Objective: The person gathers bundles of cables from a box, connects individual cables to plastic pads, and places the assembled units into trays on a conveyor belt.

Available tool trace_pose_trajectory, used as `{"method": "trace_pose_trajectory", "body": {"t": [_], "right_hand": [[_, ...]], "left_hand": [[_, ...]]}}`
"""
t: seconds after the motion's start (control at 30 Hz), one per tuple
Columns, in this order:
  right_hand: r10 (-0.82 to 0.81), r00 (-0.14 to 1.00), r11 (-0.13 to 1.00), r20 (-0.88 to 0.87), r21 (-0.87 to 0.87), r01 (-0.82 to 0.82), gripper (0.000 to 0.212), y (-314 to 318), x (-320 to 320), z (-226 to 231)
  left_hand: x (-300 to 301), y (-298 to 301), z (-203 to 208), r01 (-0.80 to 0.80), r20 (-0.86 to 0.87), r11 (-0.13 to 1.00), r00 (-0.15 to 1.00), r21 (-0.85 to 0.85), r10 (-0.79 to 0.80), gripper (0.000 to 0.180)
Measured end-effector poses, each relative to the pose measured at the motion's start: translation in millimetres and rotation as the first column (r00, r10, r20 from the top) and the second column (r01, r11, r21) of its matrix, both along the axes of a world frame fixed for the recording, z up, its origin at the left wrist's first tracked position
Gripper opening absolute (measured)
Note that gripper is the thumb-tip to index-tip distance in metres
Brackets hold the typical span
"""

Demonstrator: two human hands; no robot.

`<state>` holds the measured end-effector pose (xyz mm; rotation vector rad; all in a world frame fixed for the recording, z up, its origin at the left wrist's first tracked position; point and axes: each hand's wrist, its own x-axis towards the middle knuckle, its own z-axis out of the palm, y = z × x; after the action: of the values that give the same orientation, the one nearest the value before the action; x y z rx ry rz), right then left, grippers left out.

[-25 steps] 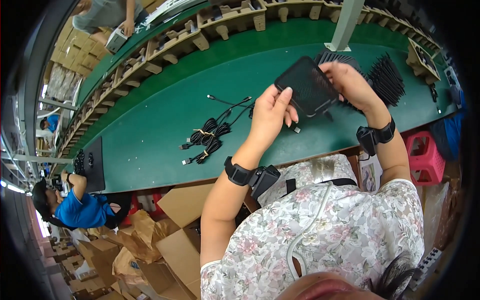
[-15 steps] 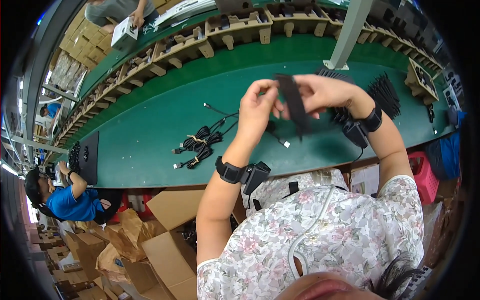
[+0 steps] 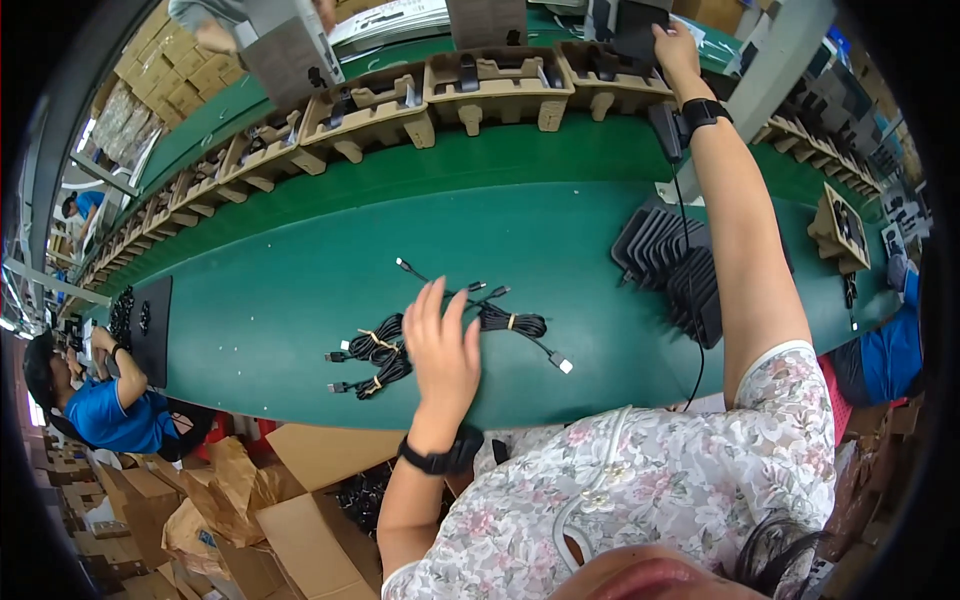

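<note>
My left hand point(image 3: 441, 345) is over the green table with its fingers stretched out and nothing in them, beside bundles of black cables. One cable bundle point(image 3: 372, 345) lies to its left, and another cable bundle point(image 3: 512, 321) with a tie round it lies to its right. Far forward, my right hand point(image 3: 676, 52) reaches over the row of trays. Its fingers are closed on the edge of a black flat piece point(image 3: 637, 32) just above a brown moulded tray point(image 3: 608, 78). Similar black ribbed pieces point(image 3: 665, 245) are stacked beneath my right arm.
Brown trays point(image 3: 495, 95) with dark parts line the far side of the green table point(image 3: 290, 290). A grey post point(image 3: 775, 70) rises right of my right hand. Open cardboard boxes point(image 3: 315, 540) stand below the near edge. A person in blue point(image 3: 120, 410) sits at the left.
My right hand has carried the black flat piece from in front of me forward to the trays. My left hand has let go of it, moved down and left, and opened over the cables.
</note>
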<state>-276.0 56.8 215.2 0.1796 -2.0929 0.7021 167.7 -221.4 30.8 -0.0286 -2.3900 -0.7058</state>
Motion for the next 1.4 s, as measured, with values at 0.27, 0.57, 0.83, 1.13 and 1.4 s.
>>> {"method": "trace_pose_trajectory", "body": {"t": [0.27, 0.57, 0.83, 1.13, 1.4], "right_hand": [[-0.310, 0.902, 0.943, 0.300, 0.219, 0.252, 0.041, 40, -24, 9], [-0.371, 0.867, 0.861, 0.333, 0.472, 0.187, 0.041, 39, -36, 4], [-0.495, 0.774, 0.735, 0.395, 0.665, 0.131, 0.037, 105, -104, -24], [-0.039, 0.999, 0.707, -0.027, 0.705, 0.047, 0.030, -38, 91, -67], [0.296, 0.363, 0.130, 0.883, 0.340, -0.932, 0.038, -142, 337, -197]], "left_hand": [[74, -9, -10, -0.121, 0.212, 0.993, 0.970, -0.013, 0.120, 0.033], [70, -14, -16, -0.169, 0.240, 0.985, 0.958, 0.021, 0.160, 0.025], [74, -13, -22, -0.167, 0.228, 0.985, 0.962, 0.046, 0.153, 0.023], [68, -10, -35, -0.166, 0.200, 0.985, 0.967, 0.039, 0.155, 0.024], [65, -19, -81, -0.204, 0.152, 0.977, 0.969, 0.061, 0.193, 0.036]]}}
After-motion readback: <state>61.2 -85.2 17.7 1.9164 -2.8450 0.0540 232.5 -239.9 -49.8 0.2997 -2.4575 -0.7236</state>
